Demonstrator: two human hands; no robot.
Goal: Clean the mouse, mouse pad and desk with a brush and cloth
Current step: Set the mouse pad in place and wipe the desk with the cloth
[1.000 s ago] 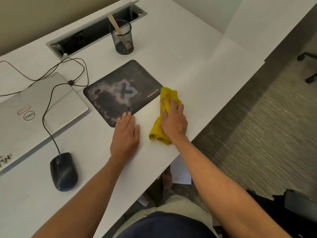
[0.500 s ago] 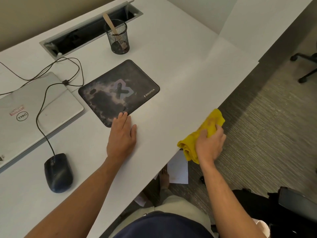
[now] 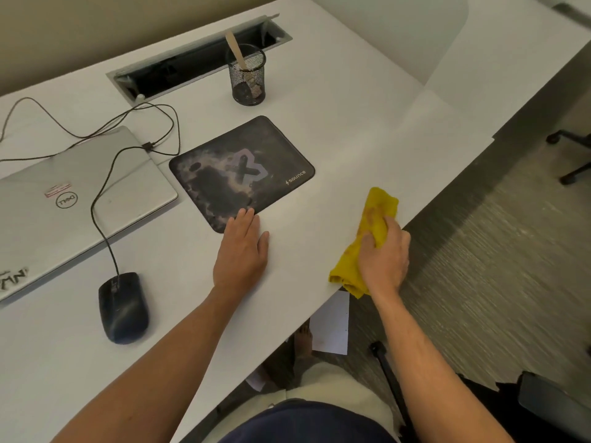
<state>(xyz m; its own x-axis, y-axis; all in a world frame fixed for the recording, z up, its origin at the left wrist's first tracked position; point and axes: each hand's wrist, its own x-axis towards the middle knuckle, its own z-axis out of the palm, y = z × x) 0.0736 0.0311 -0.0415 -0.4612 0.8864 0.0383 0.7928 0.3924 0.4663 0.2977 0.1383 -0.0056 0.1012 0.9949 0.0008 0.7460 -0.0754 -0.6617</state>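
My right hand (image 3: 385, 257) grips a bunched yellow cloth (image 3: 372, 225) and presses it on the white desk (image 3: 351, 129) at its front edge. My left hand (image 3: 243, 251) lies flat on the desk, fingers apart, its fingertips touching the near corner of the dark mouse pad (image 3: 240, 174). A black wired mouse (image 3: 123, 306) sits on the desk to the left, off the pad. A wooden brush handle (image 3: 235, 47) sticks out of a black mesh cup (image 3: 248, 76) behind the pad.
A closed silver laptop (image 3: 64, 206) lies at the left, with the mouse cable (image 3: 102, 193) looping over it. A cable slot (image 3: 198, 62) opens at the desk's back. The desk edge runs diagonally beside the cloth. Office chair legs (image 3: 572, 155) stand on the floor at right.
My right hand swept the cloth from beside the mouse pad out over the desk's front edge, then brought it back onto the desk near that edge. My left hand stayed put.
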